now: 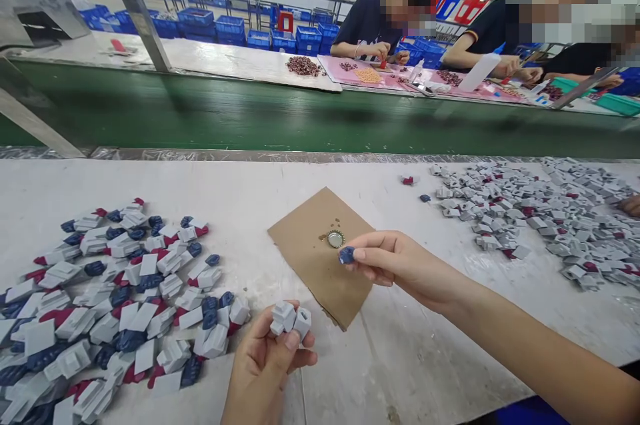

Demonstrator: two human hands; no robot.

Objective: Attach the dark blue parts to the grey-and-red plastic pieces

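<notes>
My left hand (267, 362) is closed round a small grey plastic part (290, 320) held just above the white table near its front edge. My right hand (395, 264) pinches a little blue cap (346, 254) at its fingertips, hovering over a brown cardboard piece (313, 258). A small round metal dish (335, 238) sits on that cardboard just beside the blue cap. To the left lies a heap of assembled grey parts with blue and red caps (115, 298).
A pile of grey parts with red bits (540, 212) spreads over the table's right side. Beyond the table runs a green conveyor belt (300, 115). Other people sit at the far bench (240, 58) on the right, working over pink mats (370, 75). Blue crates (220, 25) stand behind.
</notes>
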